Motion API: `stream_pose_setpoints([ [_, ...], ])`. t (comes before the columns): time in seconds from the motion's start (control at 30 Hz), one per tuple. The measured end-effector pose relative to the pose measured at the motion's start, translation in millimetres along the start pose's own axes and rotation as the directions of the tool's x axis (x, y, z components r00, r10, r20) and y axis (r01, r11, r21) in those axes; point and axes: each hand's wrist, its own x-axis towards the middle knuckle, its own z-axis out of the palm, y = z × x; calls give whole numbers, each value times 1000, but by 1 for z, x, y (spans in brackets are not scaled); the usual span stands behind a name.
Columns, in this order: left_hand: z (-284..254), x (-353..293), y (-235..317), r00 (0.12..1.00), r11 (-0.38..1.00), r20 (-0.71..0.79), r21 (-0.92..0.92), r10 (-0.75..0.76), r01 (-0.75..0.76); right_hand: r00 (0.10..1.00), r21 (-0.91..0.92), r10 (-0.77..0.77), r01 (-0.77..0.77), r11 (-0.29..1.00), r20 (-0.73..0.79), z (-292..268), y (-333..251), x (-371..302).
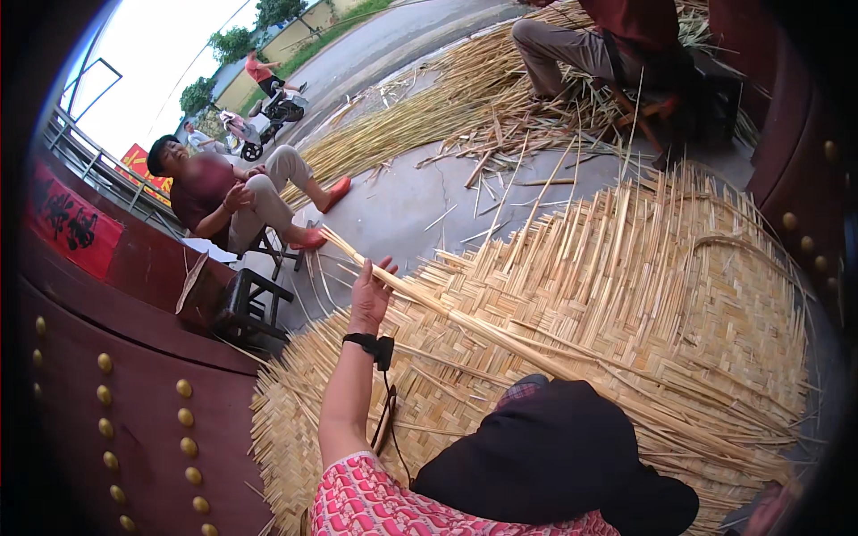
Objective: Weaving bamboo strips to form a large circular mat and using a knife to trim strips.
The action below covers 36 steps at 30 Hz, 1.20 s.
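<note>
My left hand (pixel 372 290), below a black wrist strap, reaches forward over the left part of a large woven mat. A bundle of long pale reed strips (pixel 420 297) crosses its palm, with the fingers curved over it. The strips' thin ends stick out past the hand, up and to the left. From the hand, the bundle slants down right across the mat (pixel 581 277), which has a herringbone weave and loose strip ends along its edges. A blurred shape at the lower right rim appears to be my right hand (pixel 774 509); its fingers cannot be made out.
Black cloth (pixel 554 456) covers part of the mat in front of me. A seated person (pixel 214 192) and a small dark stool (pixel 252 304) are at left. Another person (pixel 617 45) sits at the upper right by heaped reeds (pixel 483 107). Studded dark red panels (pixel 143 420) stand at left.
</note>
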Motion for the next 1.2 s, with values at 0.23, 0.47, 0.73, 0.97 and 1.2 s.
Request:
stream_pose_setpoints([
  [0.23,-87,-51,69,993,618,-66,786,100,-10,929,75,282,-308,949,241,153,176,-92],
  [0.47,-201,-167,-41,949,415,-252,855,-191,310,854,-19,500,-503,864,147,199,268,-108],
  [0.73,-143,-189,-89,957,311,-192,916,-217,254,888,128,456,-460,879,60,240,313,-126],
  [0.97,-159,-191,-101,880,262,195,961,-433,-83,725,1,547,-603,798,419,279,324,-158],
  [1.2,87,-201,3,634,268,685,726,-358,-633,550,-594,671,-347,726,498,295,295,-222],
])
